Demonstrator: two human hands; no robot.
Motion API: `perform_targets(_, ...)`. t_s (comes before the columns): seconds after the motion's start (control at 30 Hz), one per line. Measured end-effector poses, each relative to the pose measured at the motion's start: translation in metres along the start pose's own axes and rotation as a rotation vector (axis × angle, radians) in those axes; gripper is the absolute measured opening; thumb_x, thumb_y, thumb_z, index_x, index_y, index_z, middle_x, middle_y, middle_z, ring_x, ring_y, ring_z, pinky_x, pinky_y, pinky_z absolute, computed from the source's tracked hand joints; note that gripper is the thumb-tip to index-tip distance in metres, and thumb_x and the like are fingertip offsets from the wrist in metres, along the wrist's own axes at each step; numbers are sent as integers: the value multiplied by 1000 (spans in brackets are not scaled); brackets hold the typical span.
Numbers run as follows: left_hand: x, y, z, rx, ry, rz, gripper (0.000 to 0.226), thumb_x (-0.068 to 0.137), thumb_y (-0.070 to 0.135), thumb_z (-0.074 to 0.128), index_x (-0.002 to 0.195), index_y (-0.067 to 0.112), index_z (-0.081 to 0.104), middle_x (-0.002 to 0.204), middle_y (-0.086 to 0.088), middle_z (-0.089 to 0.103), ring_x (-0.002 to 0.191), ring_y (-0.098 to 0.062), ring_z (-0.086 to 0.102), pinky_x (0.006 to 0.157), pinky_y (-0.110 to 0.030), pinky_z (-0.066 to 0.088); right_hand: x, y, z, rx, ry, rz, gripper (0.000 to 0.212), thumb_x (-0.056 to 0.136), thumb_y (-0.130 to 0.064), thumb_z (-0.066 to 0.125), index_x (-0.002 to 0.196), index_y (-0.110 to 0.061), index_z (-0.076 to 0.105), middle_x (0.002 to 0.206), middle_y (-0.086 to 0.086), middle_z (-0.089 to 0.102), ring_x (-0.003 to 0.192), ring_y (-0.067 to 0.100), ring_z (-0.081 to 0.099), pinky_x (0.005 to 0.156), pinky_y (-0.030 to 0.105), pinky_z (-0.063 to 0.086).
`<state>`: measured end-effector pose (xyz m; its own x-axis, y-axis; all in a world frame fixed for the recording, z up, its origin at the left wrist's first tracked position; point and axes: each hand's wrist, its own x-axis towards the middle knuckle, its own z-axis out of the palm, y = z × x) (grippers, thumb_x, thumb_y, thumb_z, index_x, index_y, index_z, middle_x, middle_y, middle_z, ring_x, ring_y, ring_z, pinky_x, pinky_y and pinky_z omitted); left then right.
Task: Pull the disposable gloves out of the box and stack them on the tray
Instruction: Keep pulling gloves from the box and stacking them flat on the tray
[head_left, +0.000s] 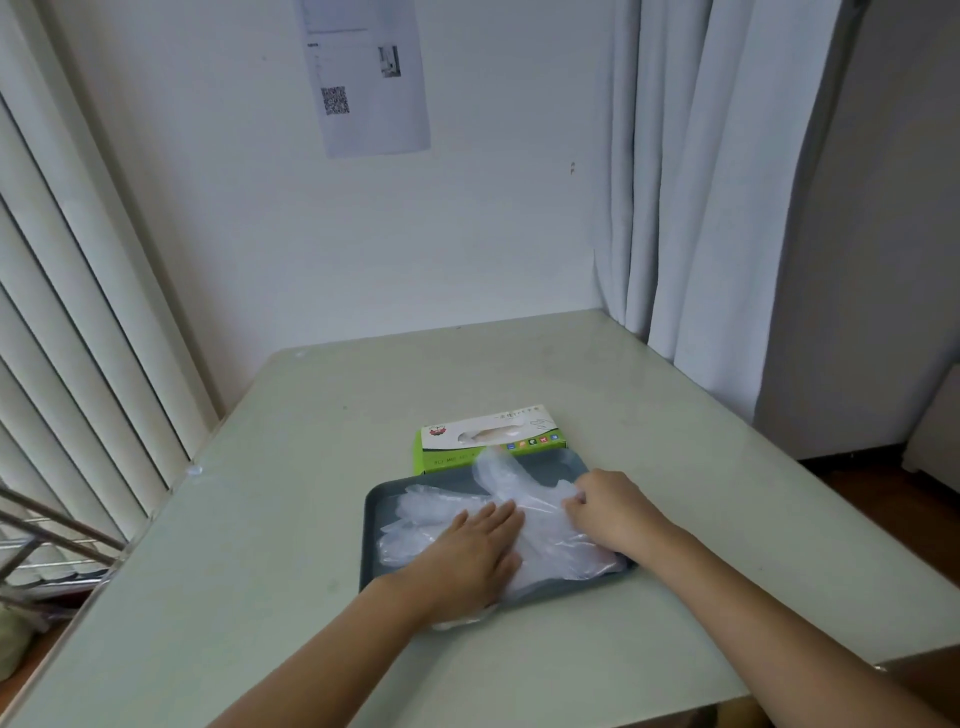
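Partly gloves past tray edge

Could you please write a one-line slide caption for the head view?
Left hand flattens clear gloves on the grey tray; right hand pinches one, green box behind.

Dim, bluish daylight; soft focus; bowed edges
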<state>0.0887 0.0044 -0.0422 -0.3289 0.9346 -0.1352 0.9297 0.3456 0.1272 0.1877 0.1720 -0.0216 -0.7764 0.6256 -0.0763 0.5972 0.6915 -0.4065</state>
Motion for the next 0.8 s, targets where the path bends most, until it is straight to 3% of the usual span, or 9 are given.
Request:
perform_targets(0.1, -2, -1, 1, -32, -36, -5, 56, 105, 35, 22, 155, 20, 1, 162, 2, -4, 149, -16, -3, 118, -37, -1, 7, -2, -14, 110, -63, -23, 31, 85, -30, 63, 64, -15, 46, 68, -1, 52, 66, 17, 50, 54, 25, 36)
perform_targets(0.2, -2, -1, 2, -44, -35, -8, 56, 105, 36, 21, 155, 21, -1, 162, 3, -6, 149, -16, -5, 118, -36, -3, 18, -8, -23, 222, -97, -52, 14, 76, -22, 75, 78, -18, 62, 70, -4, 63, 63, 10, 58, 65, 24, 48)
perform_targets(0.33, -5, 0, 2, -76, 15, -17, 59, 105, 37, 25, 154, 19, -1, 162, 0, -7, 149, -14, -7, 117, -29, -7, 27, -11, -19, 188, -122, -94, 24, 72, -3, 71, 69, -25, 61, 71, -5, 65, 69, 13, 63, 71, 25, 52)
perform_targets(0.43, -6, 2, 0, -114, 87, -11, 61, 104, 40, 27, 154, 17, 0, 162, 2, -6, 148, -12, -9, 115, -24, -10, 29, -7, -17, 187, -131, -154, 24, 76, -4, 70, 66, -25, 64, 61, -13, 60, 60, 3, 57, 66, 20, 48)
perform_targets(0.63, -2, 6, -7, -191, 103, -11, 64, 102, 47, 27, 155, 20, 1, 162, 5, -5, 147, -8, -9, 114, -22, -10, 36, 0, -22, 205, -181, -212, 11, 82, -5, 70, 91, -9, 74, 65, -14, 61, 59, -4, 55, 55, 6, 39)
perform_targets(0.8, 2, 3, -7, -142, 89, -67, 69, 101, 51, 28, 154, 18, -2, 162, 3, -8, 147, -10, -11, 117, -28, -11, 42, 0, -24, 186, -245, -232, 14, 83, -4, 69, 97, -7, 73, 75, -9, 67, 68, -1, 61, 62, 7, 44)
